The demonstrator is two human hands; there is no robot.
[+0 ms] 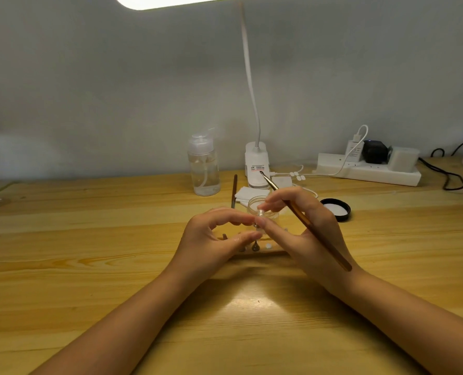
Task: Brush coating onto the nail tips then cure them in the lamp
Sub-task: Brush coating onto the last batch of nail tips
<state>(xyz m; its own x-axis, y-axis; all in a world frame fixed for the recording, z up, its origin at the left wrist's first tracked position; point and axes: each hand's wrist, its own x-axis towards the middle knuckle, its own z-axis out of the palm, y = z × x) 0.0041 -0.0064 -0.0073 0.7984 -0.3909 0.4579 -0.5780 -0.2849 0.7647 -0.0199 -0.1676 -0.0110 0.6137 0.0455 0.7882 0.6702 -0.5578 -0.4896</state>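
My left hand [214, 239] and my right hand [303, 231] meet above the middle of the table, and both pinch a small clear nail tip [260, 213] on a little stand between their fingertips. A thin brown brush [300, 215] lies across my right hand, held between its fingers, with the bristle end pointing up and away. Behind the fingers stands an open clear jar [254, 203]. Under the hands is a holder with several small pegs [256, 247] and white dots; most of it is hidden.
The jar's black lid [336, 209] lies to the right. A clear pump bottle [203, 165], a second brush [234, 190], white pads [248, 193] and a white desk lamp base [257, 163] stand behind. A power strip [368, 169] with plugs and cables is at the back right.
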